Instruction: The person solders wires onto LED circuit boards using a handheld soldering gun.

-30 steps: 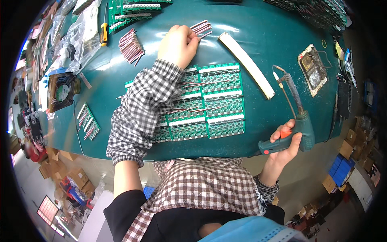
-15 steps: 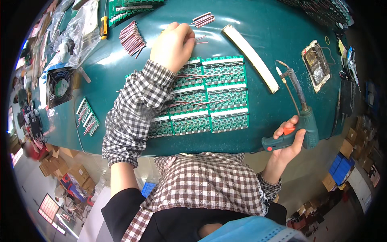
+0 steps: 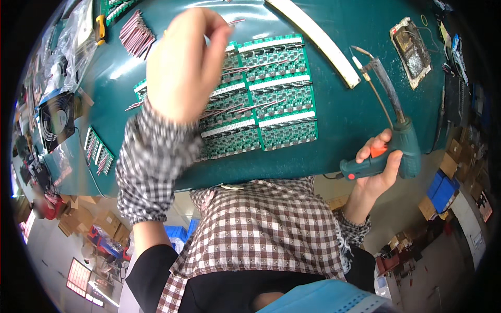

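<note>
We see the left hand [image 3: 182, 62] raised in the upper middle of the frame, blurred, fingers pinched together — a thin pin [image 3: 236, 22] sticks out past the fingertips, so it looks like it grips one, though blur keeps us from being sure. Under it lie the boards [image 3: 261, 96], green panels laid flat side by side on the mat [image 3: 355, 120], centre of frame, with more pins resting across them — flat so both hands can reach them, we judge. The right hand [image 3: 378, 164] at right centre is clenched on the iron [image 3: 389, 146], trigger-grip type, tip angled up and away from the boards, likely parked clear of the work. A pin pile [image 3: 135, 34] sits upper left. A white strip [image 3: 318, 39] runs diagonally at top, a stained sponge tray [image 3: 411, 49] upper right, a fan [image 3: 56, 120] far left.
</note>
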Available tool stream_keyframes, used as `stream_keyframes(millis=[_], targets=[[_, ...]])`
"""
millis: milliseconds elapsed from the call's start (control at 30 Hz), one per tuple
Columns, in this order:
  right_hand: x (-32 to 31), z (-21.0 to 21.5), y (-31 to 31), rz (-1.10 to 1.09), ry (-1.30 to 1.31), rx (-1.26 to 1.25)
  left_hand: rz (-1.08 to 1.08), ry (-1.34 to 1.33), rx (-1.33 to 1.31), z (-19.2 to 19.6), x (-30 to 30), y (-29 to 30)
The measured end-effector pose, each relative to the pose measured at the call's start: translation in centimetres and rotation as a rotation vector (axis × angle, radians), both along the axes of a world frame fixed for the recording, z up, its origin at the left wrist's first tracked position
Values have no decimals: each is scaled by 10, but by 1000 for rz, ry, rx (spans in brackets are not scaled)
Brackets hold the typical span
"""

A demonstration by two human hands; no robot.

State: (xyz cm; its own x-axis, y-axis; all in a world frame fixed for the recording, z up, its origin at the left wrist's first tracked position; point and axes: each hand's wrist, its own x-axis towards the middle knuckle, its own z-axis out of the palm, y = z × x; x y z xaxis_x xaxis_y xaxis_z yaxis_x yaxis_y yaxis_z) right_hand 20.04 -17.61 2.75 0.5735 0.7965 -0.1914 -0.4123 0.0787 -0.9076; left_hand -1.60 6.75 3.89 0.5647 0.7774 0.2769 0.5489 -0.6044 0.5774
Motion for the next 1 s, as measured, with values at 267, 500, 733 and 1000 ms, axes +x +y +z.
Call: stream_keyframes(millis=[267, 500, 733, 1000], targets=[[-50, 15, 33, 22, -66, -51, -399, -399, -141, -13, 21, -98], [-60, 13, 46, 13, -253, -207, -354, -288, 149, -19, 21, -114], [-59, 12, 46, -13, -310, -249, -254, -347, -418, -13, 22, -112], [-20, 19, 14, -61, -252, -128, -94, -202, -557, -2, 12, -87]])
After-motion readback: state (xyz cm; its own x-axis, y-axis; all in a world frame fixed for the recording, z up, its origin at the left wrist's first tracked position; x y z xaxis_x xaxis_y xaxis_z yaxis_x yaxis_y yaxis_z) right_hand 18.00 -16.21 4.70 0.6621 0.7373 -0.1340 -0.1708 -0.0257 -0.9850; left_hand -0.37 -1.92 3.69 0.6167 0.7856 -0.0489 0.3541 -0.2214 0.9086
